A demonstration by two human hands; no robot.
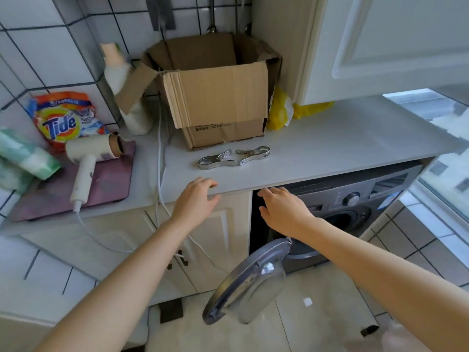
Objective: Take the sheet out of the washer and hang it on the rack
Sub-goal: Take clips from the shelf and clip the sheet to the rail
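With 2 empty, spread hands, left [195,199] and right [284,209], above the open door [248,280], a knee could strike it reaching the washer [355,199].

On the pale stone surface [317,153], an open brown cardboard box [218,97] stands at the back, two silver metal clips [233,158] just before it. To the left lies a cream plastic hair dryer [88,158] on a purple flat scale [76,189]. Below the surface at right sits the grey front-loading washer [355,201], its round door [248,280] swung open.

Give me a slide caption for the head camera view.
Washer door swung open, left hand on the countertop edge, right hand open before the washer.
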